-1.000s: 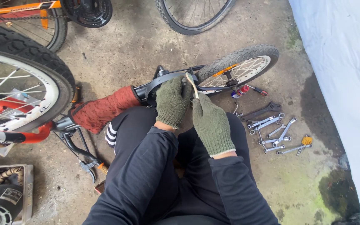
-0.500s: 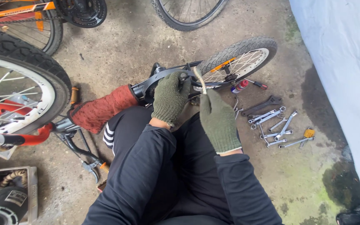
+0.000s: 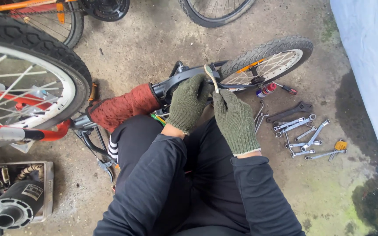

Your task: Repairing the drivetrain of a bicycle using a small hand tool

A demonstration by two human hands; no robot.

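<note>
Both my hands wear green knit gloves and meet over the black frame (image 3: 184, 75) of a small bicycle lying on the concrete. My left hand (image 3: 188, 104) grips the frame beside the dark red padded cover (image 3: 123, 107). My right hand (image 3: 235, 120) is closed around a thin worn tool handle (image 3: 211, 76) that sticks up between the two gloves. The small rear wheel (image 3: 267, 57) with its knobby tyre lies just beyond my hands.
Several spanners (image 3: 305, 133) lie on the ground at the right, with a red-capped spray can (image 3: 266, 90) near the wheel. A large bicycle wheel (image 3: 27, 83) fills the left. A metal tray (image 3: 18, 196) of parts sits bottom left. A white sheet (image 3: 368, 65) hangs at the right.
My hands have stayed on the frame and the tool; the tool handle now stands slightly more upright. The view has shifted a little.
</note>
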